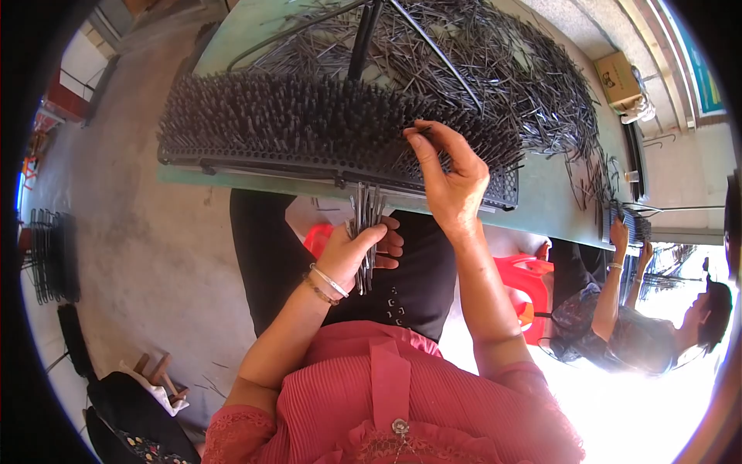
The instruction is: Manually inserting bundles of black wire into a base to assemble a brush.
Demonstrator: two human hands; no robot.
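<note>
Head view: left grip (349, 251) wrapped round a bunch (366, 205) of dark strips, over my lap, just in front of the near edge of the tabletop (553, 189). Right grip (459, 179) over the right part of the rack (502, 190), thumb and index nearly together; can't tell if they pinch a strip. Rack lies along the near edge, packed with standing strips. Loose heap (533, 85) behind it.
</note>
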